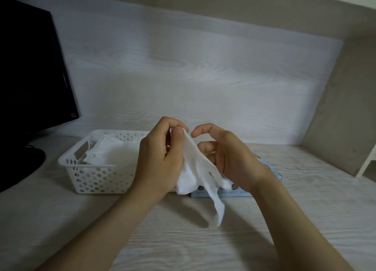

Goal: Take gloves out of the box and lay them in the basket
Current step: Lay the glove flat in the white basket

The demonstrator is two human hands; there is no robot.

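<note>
Left hand point(160, 159) pinches 1 thin white glove point(201, 169) by its top — it hangs lengthwise down, just right of the white perforated plastic basket point(95, 177); right hand point(234, 161), relaxed and empty, is farther.

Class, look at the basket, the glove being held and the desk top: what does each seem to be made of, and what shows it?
The basket: white moulded plastic, slightly glossy, with round holes. The glove: thin white matte sheet, limp and draping; film or nonwoven, cannot tell. The desk top: pale printed-looking wood grain, probably laminate, matte.
</note>
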